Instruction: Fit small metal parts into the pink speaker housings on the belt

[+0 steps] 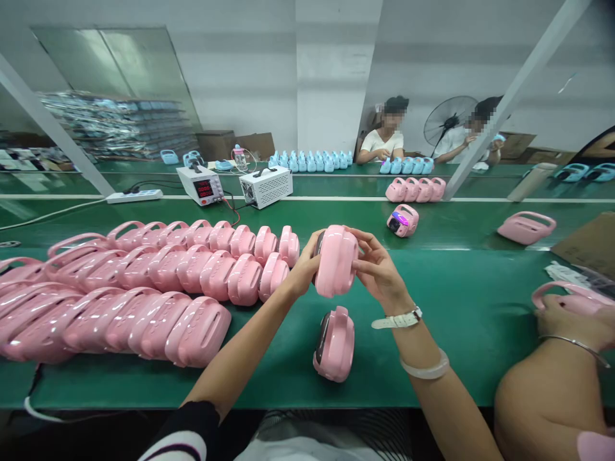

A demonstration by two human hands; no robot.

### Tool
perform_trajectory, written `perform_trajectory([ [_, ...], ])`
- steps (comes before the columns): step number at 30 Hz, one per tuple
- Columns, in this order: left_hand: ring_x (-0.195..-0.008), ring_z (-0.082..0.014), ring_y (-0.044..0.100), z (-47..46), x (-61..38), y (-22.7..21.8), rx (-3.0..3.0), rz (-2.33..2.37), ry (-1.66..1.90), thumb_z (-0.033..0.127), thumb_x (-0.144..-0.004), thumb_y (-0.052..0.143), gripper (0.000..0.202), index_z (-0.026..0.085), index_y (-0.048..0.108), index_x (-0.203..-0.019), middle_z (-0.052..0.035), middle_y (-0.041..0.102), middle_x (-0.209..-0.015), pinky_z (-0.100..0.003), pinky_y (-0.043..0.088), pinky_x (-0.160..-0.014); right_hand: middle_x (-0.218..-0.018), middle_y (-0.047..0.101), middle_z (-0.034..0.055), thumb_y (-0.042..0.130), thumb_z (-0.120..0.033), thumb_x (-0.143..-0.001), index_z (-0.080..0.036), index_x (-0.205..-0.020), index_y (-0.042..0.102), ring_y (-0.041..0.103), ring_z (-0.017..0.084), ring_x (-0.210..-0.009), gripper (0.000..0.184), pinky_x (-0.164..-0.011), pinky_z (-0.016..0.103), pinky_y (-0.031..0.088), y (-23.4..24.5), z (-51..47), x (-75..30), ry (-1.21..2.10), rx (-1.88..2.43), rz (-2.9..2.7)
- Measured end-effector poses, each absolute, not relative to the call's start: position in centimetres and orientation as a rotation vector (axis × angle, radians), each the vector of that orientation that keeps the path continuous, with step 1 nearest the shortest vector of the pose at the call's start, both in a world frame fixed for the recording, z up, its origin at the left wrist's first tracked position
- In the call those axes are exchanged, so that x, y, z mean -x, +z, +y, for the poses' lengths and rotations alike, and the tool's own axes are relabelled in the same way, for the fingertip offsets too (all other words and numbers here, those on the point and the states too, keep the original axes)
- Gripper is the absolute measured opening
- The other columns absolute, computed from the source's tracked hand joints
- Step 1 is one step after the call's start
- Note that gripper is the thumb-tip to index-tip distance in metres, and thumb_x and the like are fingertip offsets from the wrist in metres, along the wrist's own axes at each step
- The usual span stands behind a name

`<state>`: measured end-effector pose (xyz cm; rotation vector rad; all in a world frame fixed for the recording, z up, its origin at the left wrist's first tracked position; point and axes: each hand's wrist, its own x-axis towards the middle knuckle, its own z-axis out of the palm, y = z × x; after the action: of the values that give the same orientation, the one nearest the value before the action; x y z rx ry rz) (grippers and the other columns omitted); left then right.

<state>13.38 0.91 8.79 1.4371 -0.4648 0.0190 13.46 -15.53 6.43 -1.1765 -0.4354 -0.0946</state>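
A glossy pink portable speaker (336,262) with a carry handle is held up above the green bench, its side toward me and its dark front to the left. My left hand (303,266) grips its left side, and my right hand (377,266) has fingers closed on its right edge. Below them, a second pink speaker (335,346) stands on the bench, touched by neither hand. Rows of similar pink speakers (199,330) fill the left side, the nearest ones close to my left forearm.
Ahead are a power supply (202,186), a white metal box (266,186) and a pink speaker with a lit purple front (402,221). At right, a co-worker's hand (571,323) holds another pink speaker. Two people sit across, near blue units (312,161). A slanted post (514,96) rises at right.
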Motion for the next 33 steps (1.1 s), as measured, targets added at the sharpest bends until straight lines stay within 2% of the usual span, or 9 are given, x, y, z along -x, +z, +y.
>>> perform_trajectory([
  [4, -0.108, -0.0236, 0.057, 1.2, -14.9, 9.6, -1.462, -0.533, 0.042, 0.030, -0.069, 0.064, 0.046, 0.024, 0.055, -0.114, -0.0018, 0.061, -0.114, -0.035, 0.049, -0.091, -0.139, 0.062, 0.0051, 0.091, -0.037, -0.056, -0.031, -0.107, 0.067, 0.061, 0.028, -0.122, 0.057, -0.094, 0.044, 0.056, 6.8, -15.7, -15.5, -0.169, 1.168, -0.507],
  [7, -0.098, -0.0201, 0.057, 1.9, -15.5, 9.5, -1.505, -0.574, 0.092, 0.022, -0.068, 0.067, 0.059, 0.023, 0.052, -0.125, -0.0022, 0.060, -0.114, -0.031, 0.048, -0.087, -0.141, 0.060, 0.0067, 0.092, -0.037, -0.056, -0.031, -0.104, 0.068, 0.058, 0.030, -0.126, 0.054, -0.093, 0.045, 0.055, 7.2, -15.5, -16.4, -0.201, 1.156, -0.612],
  [10, -0.090, -0.0181, 0.057, 2.6, -15.8, 9.0, -1.520, -0.548, 0.100, 0.021, -0.069, 0.068, 0.067, 0.025, 0.047, -0.132, -0.0017, 0.060, -0.106, -0.027, 0.048, -0.078, -0.141, 0.060, 0.0056, 0.090, -0.034, -0.061, -0.033, -0.106, 0.069, 0.058, 0.029, -0.127, 0.050, -0.093, 0.043, 0.055, 7.3, -15.0, -17.1, -0.203, 1.156, -0.685],
  [13, -0.090, -0.0182, 0.057, 3.2, -16.1, 8.7, -1.513, -0.525, 0.089, 0.021, -0.067, 0.072, 0.071, 0.026, 0.047, -0.133, -0.0024, 0.060, -0.108, -0.024, 0.048, -0.073, -0.142, 0.060, 0.0036, 0.089, -0.032, -0.064, -0.035, -0.108, 0.069, 0.057, 0.029, -0.128, 0.048, -0.091, 0.042, 0.057, 7.4, -14.4, -17.7, -0.193, 1.166, -0.714],
  [17, -0.092, -0.0171, 0.055, 3.5, -16.3, 8.6, -1.479, -0.512, 0.068, 0.024, -0.066, 0.075, 0.071, 0.026, 0.046, -0.131, -0.0022, 0.057, -0.115, -0.023, 0.048, -0.076, -0.139, 0.062, 0.0029, 0.089, -0.032, -0.065, -0.036, -0.107, 0.070, 0.059, 0.028, -0.125, 0.046, -0.087, 0.040, 0.058, 7.3, -14.2, -18.1, -0.160, 1.155, -0.727],
  [22, -0.091, -0.0173, 0.055, 3.5, -16.4, 8.5, -1.460, -0.508, 0.063, 0.021, -0.068, 0.072, 0.068, 0.028, 0.047, -0.130, -0.0010, 0.059, -0.115, -0.024, 0.049, -0.076, -0.141, 0.059, 0.0022, 0.087, -0.029, -0.068, -0.036, -0.110, 0.070, 0.056, 0.027, -0.128, 0.045, -0.080, 0.034, 0.060, 7.3, -14.2, -17.7, -0.145, 1.172, -0.694],
  [27, -0.091, -0.0151, 0.052, 3.7, -16.0, 8.8, -1.428, -0.547, 0.018, 0.022, -0.071, 0.070, 0.061, 0.032, 0.049, -0.128, 0.0015, 0.055, -0.114, -0.023, 0.046, -0.075, -0.143, 0.057, 0.0009, 0.087, -0.025, -0.067, -0.036, -0.109, 0.069, 0.051, 0.027, -0.133, 0.047, -0.080, 0.033, 0.059, 7.6, -13.9, -16.8, -0.140, 1.134, -0.681],
  [33, -0.086, -0.0144, 0.052, 3.3, -15.7, 8.9, -1.413, -0.610, 0.038, 0.024, -0.069, 0.073, 0.065, 0.032, 0.047, -0.129, 0.0011, 0.056, -0.108, -0.022, 0.047, -0.072, -0.141, 0.059, 0.0007, 0.087, -0.024, -0.067, -0.036, -0.108, 0.070, 0.049, 0.029, -0.134, 0.046, -0.088, 0.039, 0.057, 8.1, -14.4, -16.2, -0.175, 1.149, -0.720],
])
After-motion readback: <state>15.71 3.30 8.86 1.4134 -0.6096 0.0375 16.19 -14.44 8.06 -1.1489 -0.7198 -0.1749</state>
